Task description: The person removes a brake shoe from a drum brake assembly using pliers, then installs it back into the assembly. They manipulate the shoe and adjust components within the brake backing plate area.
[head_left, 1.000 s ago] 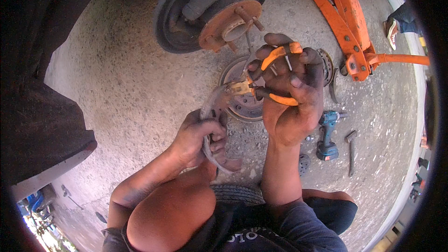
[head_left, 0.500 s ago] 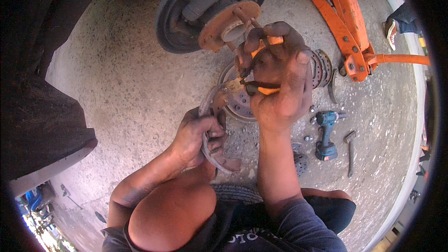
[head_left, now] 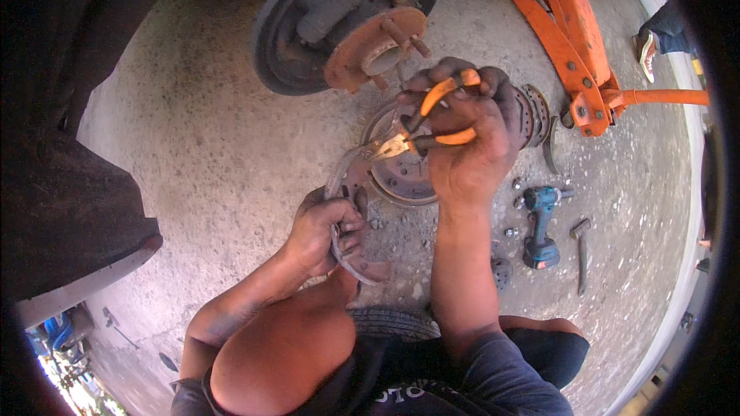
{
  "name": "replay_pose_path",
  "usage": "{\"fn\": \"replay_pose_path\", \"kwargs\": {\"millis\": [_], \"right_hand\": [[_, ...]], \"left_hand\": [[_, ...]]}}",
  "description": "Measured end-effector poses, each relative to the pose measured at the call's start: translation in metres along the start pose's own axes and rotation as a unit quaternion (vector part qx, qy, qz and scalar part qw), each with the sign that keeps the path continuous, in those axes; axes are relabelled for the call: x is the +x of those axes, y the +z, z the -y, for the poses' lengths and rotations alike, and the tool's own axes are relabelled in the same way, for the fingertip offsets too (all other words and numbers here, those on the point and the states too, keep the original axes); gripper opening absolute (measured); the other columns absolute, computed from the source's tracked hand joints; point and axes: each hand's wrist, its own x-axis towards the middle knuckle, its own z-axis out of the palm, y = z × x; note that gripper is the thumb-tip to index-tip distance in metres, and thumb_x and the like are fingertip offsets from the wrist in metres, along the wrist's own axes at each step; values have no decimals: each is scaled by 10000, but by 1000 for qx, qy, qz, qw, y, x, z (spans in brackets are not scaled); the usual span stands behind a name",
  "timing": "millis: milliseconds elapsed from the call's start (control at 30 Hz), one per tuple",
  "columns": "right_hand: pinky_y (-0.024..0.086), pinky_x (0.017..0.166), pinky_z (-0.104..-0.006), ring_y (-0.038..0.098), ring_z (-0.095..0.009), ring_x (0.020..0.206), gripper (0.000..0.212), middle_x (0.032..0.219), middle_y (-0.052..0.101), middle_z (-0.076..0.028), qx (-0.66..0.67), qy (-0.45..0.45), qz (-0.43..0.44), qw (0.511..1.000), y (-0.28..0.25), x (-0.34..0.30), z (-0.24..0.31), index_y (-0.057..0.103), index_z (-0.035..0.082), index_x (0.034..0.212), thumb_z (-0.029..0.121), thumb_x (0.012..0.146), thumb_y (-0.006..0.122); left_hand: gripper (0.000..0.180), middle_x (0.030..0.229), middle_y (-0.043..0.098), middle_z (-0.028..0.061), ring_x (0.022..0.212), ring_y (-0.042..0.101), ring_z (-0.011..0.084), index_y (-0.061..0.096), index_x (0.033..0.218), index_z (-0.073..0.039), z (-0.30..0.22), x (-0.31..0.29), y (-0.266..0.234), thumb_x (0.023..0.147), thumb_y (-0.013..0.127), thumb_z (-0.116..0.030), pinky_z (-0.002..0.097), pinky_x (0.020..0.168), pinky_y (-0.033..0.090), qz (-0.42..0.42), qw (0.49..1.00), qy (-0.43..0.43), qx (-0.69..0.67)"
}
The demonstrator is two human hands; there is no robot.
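My left hand (head_left: 327,227) is closed around a curved brake shoe (head_left: 337,181), held upright over the floor. In my right hand (head_left: 472,135) is a pair of orange-and-black pliers (head_left: 439,96), handles spread apart. The pliers' jaws reach the upper end of the brake shoe; whether they grip a small part there I cannot make out. Beyond my hands stands the rusty wheel hub (head_left: 378,46) with its studs, in front of a dark round backing plate (head_left: 277,38). A brake drum (head_left: 408,181) lies on the floor behind the shoe and pliers, partly hidden.
To the right lie a teal cordless impact driver (head_left: 542,223), a hammer (head_left: 582,254) and several nuts. Perforated discs (head_left: 533,115) rest near an orange floor jack (head_left: 570,62). A tire (head_left: 393,322) is below me. Another person's shoe (head_left: 646,54) shows at far right.
My right hand has turned and shifted slightly right, and the pliers' handles and jaws now show more fully. The left hand still holds the brake shoe in nearly the same place.
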Motion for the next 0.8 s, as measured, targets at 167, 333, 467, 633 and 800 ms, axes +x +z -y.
{"fn": "replay_pose_path", "kwargs": {"millis": [167,333,467,633,800], "right_hand": [[438,945,-621,571,-421,1078,327,1177,551,-275,43,-72,60,995,-11,-3,-5,540,35,1103,104,790,477],[407,975,-639,536,-435,1130,386,1226,517,-286,-6,-106,88,990,-10,-7,-8,528,25,1170,102,796,477],[428,969,-617,525,-431,1147,446,1274,481,-287,-18,-128,116,985,-2,-13,-6,481,34,1253,103,812,496],[501,886,-433,562,-301,1101,490,1213,534,-226,-86,-87,38,992,15,-25,0,422,-15,1317,145,870,544],[493,772,-291,584,-177,972,496,1123,595,-127,-117,-64,57,989,19,-21,2,444,-19,1327,247,928,570]], "left_hand": [[193,640,432,35,457,352,123,503,864,-61,-1,0,0,674,539,-74,266,396,282,41,998,-27,-43],[233,648,433,40,468,365,132,481,876,-67,-4,-4,6,651,544,-67,277,428,303,105,993,-23,-49],[244,648,422,43,462,370,143,465,882,-71,-5,-7,10,649,537,-63,289,441,320,115,993,-13,-25],[195,668,425,40,479,389,141,458,865,-68,-6,-10,9,685,524,-39,292,450,344,119,992,-9,-29],[167,640,400,26,442,356,125,432,828,-89,-1,-7,11,682,510,-66,295,422,337,120,992,-19,-39]]}}
